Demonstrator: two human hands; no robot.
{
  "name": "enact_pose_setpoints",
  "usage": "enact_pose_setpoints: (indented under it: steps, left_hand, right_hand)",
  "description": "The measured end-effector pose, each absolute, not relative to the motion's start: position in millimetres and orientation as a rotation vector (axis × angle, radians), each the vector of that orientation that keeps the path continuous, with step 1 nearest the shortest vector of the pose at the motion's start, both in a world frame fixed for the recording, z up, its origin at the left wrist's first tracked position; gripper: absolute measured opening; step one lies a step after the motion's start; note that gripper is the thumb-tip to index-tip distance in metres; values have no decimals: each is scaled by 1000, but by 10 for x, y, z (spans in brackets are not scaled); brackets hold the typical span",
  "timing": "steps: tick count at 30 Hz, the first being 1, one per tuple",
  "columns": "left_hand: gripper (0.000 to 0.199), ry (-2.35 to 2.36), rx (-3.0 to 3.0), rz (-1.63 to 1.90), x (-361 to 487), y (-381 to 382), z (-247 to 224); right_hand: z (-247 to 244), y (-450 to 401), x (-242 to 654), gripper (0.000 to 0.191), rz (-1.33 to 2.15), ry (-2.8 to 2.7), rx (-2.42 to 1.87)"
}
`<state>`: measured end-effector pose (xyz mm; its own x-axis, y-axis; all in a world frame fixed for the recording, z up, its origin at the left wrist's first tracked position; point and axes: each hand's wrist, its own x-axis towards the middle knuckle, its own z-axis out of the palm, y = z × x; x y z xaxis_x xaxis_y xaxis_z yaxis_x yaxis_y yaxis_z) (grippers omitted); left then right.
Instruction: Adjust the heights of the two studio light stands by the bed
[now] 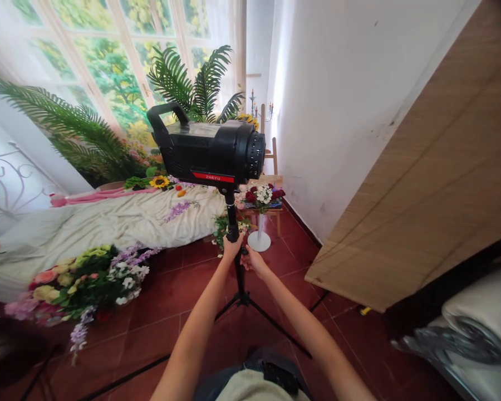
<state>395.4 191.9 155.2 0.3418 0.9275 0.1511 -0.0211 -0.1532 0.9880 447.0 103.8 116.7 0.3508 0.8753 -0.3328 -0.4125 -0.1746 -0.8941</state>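
A black studio light [211, 150] with a top handle and a red label sits on a black light stand [239, 278] in front of me. My left hand [232, 245] is wrapped round the upper pole, just below the light. Slightly lower and to the right, my right hand [254, 262] has its fingers closed at a dark knob [244, 251] on the pole's side. The fingers partly cover that knob. Below, the stand's legs spread over the red tiled floor [158, 301].
A bed [192, 220] with a cream cover stands to the left, a bouquet [83, 278] at its front. Behind the stand are a white pedestal [259, 240] with flowers and a wooden easel [274, 159]. A wooden panel [401, 184] leans at the right, near carved silver furniture [459, 340].
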Motion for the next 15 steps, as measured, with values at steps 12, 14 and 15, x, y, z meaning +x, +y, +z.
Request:
enact_pose_setpoints:
  steps: [12, 14, 15]
  left_hand:
    - [24, 870, 1569, 1042, 3958, 2006, 1432]
    - [24, 868, 1564, 1041, 3956, 2036, 1377]
    - [24, 870, 1557, 1046, 3957, 2050, 1349]
  right_hand:
    - [1140, 915, 4335, 34, 1572, -160, -849]
    - [1116, 878, 4336, 45, 1385, -310, -1210]
    - [1116, 852, 4347, 51, 1218, -414, -1396]
